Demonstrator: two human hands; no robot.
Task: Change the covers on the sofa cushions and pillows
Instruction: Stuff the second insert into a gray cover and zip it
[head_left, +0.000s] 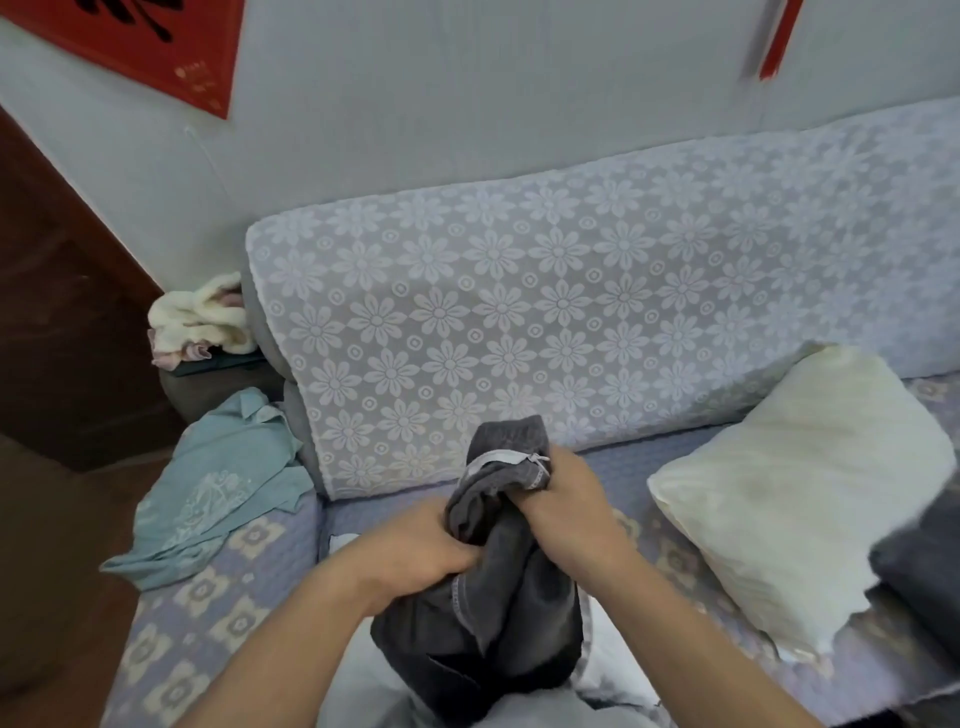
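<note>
gripping the bunched grey cover (493, 597) in both fists over the sofa seat (218, 597), left hand (415, 551) and right hand (566, 504) clenched on it. risk: you yank the zipper edge (506, 460) and jam it; bare pillow (800, 493) waits well apart, right.

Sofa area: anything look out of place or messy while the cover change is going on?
Yes. A light blue cloth lies crumpled over the sofa's left end, and a cream fabric bundle is heaped behind the armrest. A bare cream pillow lies tilted on the seat, coverless. Both hands grip the bunched grey cover.
</note>
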